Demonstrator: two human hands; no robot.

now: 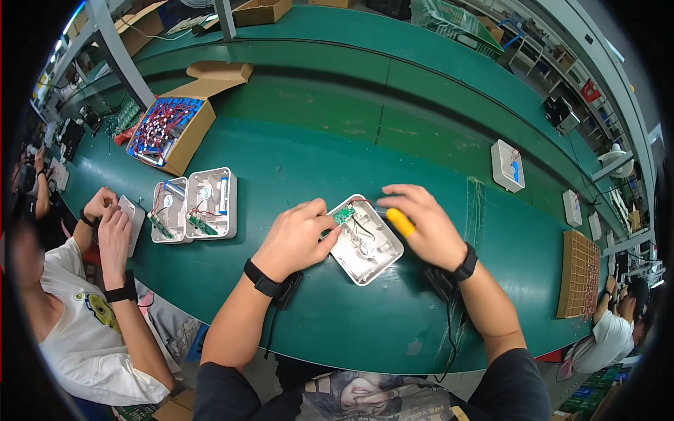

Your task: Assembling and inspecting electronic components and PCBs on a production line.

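Covering the near corner of the white housing [365, 242], our left hand [295, 238] hides how its fingertips meet the small green circuit board [343, 214] — they pinch at it, though the exact contact is hard to make out. Our right hand [425, 224] wraps around a yellow-handled screwdriver [401, 222], whose tip is hidden behind the fingers. That housing lies open on the green table [316, 161], just in front of us, a shallow rounded tray with thin red and black wires inside. Both wrists wear black bands and bend inward over it. To the left sit two more open housings [196, 205], and beyond them a cardboard box [170, 130] of blue parts — a neighbour's hands [112, 221] work nearby.
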